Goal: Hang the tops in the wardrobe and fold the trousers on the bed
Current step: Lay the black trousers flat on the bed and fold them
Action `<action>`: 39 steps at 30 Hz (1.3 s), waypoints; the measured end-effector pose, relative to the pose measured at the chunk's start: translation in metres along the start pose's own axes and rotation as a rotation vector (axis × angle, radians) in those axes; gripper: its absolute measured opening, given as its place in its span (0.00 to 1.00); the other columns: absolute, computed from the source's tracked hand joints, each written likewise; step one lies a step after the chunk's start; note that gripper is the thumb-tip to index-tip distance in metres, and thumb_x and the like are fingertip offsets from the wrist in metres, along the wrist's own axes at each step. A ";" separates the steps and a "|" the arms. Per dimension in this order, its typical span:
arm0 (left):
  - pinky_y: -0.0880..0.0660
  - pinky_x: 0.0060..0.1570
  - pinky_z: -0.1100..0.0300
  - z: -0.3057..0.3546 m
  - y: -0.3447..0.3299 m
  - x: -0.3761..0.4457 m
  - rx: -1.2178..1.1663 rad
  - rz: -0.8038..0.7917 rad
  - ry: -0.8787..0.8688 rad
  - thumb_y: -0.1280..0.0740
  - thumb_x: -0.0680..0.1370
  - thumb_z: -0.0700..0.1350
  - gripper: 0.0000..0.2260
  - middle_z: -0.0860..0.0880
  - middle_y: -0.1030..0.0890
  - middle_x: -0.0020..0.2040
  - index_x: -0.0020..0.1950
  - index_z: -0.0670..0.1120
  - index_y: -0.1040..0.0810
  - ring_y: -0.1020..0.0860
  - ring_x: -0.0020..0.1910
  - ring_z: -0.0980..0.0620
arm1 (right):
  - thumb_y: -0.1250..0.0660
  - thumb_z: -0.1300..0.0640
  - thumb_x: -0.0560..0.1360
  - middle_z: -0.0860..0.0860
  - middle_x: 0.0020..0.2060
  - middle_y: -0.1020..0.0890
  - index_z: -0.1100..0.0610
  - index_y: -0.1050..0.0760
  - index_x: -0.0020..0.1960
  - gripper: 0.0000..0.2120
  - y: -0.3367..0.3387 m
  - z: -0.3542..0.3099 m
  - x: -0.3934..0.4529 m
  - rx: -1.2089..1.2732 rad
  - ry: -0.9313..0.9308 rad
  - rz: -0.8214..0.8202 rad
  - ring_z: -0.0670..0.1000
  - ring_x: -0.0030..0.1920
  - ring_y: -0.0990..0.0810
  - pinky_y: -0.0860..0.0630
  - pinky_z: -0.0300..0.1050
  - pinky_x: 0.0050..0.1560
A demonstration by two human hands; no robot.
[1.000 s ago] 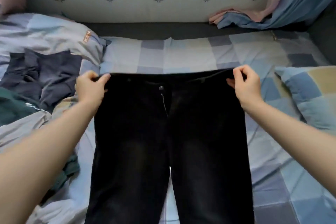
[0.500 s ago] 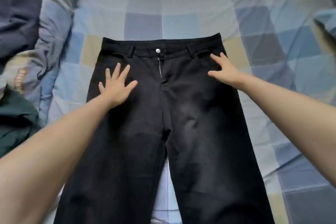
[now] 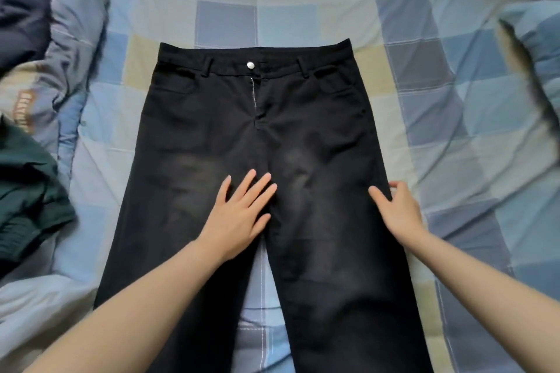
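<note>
— Across the blue, grey and cream checked cotton bed sheet [image 3: 303,3], what has changed in the last second?

— A second ago both hands pinched the waistband corners of the black, faded denim trousers [image 3: 303,136] and held them taut. Half a second ago the palms lay flat near the hips. Now the trousers lie front-up and spread on the bed, waistband away from the person, legs running off the bottom edge, and the hands have slid down to the crotch line.

— So where does the folding stand?

— I judge the laying-out and smoothing nearly done; no fold is made yet. Bringing one leg over the other looks the likely next step.

— And the hands?

— The left hand [image 3: 239,212] rests flat, fingers spread wide, beside the inner seam. The right hand [image 3: 397,209] lies at the outer edge of the other leg, fingers relaxed; neither grips anything.

— Materials?

— The denim looks heavy and stiff, pale at the thighs, and should hold a crease. A rumpled checked duvet [image 3: 69,48] bunches at left, with a dark green ribbed-cuff garment [image 3: 27,191] on it. A soft checked pillow [image 3: 536,51] sits at right. Smallest: the round silver metal button [image 3: 250,65] on the waistband.
</note>
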State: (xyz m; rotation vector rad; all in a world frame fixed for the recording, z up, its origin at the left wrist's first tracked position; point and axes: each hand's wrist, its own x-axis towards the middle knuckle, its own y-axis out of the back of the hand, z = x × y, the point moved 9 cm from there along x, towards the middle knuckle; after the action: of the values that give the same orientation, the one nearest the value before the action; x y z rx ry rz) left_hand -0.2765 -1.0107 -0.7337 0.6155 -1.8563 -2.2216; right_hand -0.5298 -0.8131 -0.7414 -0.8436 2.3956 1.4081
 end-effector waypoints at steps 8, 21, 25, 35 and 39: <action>0.55 0.74 0.38 0.009 -0.009 -0.018 0.006 -0.358 0.240 0.46 0.82 0.54 0.28 0.52 0.53 0.81 0.80 0.55 0.55 0.54 0.80 0.48 | 0.39 0.59 0.80 0.60 0.43 0.22 0.63 0.27 0.45 0.09 0.047 0.013 -0.026 -0.029 0.015 0.068 0.62 0.49 0.24 0.36 0.47 0.42; 0.22 0.54 0.52 0.050 0.073 -0.044 -1.890 -0.160 0.862 0.38 0.80 0.58 0.14 0.46 0.17 0.49 0.49 0.48 0.24 0.17 0.48 0.48 | 0.39 0.71 0.73 0.55 0.53 0.28 0.56 0.40 0.75 0.33 -0.049 -0.167 -0.187 -0.043 0.635 -0.491 0.51 0.55 0.27 0.38 0.25 0.55; 0.24 0.40 0.54 -0.018 0.063 -0.070 -1.716 0.045 1.004 0.29 0.74 0.46 0.10 0.43 0.28 0.36 0.40 0.45 0.29 0.25 0.35 0.48 | 0.38 0.66 0.75 0.50 0.58 0.25 0.54 0.32 0.72 0.26 -0.096 -0.191 -0.208 -0.069 0.574 -0.636 0.48 0.59 0.25 0.30 0.37 0.60; 0.18 0.45 0.51 -0.126 -0.021 -0.147 -1.503 -0.008 1.156 0.29 0.75 0.43 0.04 0.44 0.17 0.45 0.46 0.43 0.20 0.18 0.43 0.46 | 0.44 0.67 0.78 0.55 0.60 0.30 0.55 0.33 0.70 0.22 -0.186 -0.315 -0.153 -0.529 0.869 -0.402 0.57 0.52 0.26 0.28 0.46 0.53; 0.18 0.48 0.47 -0.106 -0.044 -0.151 -1.413 -0.091 1.027 0.32 0.76 0.45 0.03 0.46 0.16 0.46 0.47 0.46 0.21 0.17 0.46 0.44 | 0.39 0.72 0.73 0.52 0.73 0.43 0.50 0.45 0.76 0.36 -0.254 -0.354 -0.148 -1.024 1.118 -0.339 0.60 0.58 0.32 0.28 0.50 0.42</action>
State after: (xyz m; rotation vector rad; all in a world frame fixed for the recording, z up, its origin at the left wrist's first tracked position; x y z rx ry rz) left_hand -0.0903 -1.0375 -0.7614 1.0889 0.2784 -1.9313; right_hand -0.2320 -1.1568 -0.6742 -2.6877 1.6124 2.3862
